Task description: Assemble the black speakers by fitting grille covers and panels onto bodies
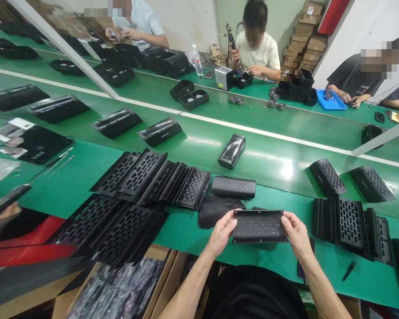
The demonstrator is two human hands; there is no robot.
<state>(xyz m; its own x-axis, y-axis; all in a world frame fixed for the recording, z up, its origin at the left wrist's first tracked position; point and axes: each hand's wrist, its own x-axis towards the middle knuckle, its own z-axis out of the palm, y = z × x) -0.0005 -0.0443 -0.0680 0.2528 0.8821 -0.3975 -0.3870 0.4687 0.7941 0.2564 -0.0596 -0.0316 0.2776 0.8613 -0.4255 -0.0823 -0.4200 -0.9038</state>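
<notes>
A black rectangular panel (260, 226) is held up over the near edge of the green bench, its hollow side toward me. My left hand (222, 231) grips its left end with thumb and fingers. At the right end, my right hand (295, 230) pinches the edge. Just behind lie a black cloth-like piece (216, 211) and a closed black case (233, 187). Slotted black panels (146, 177) are stacked to the left, and more slotted panels (351, 221) stand to the right.
Black housings, among them a glossy one (232, 151), sit on the green conveyor (199, 153) beyond. A dark pen-like tool (350, 270) lies at right. Cardboard boxes with wrapped parts (119, 288) are below left. Co-workers sit across; another's hand holds a tool at left.
</notes>
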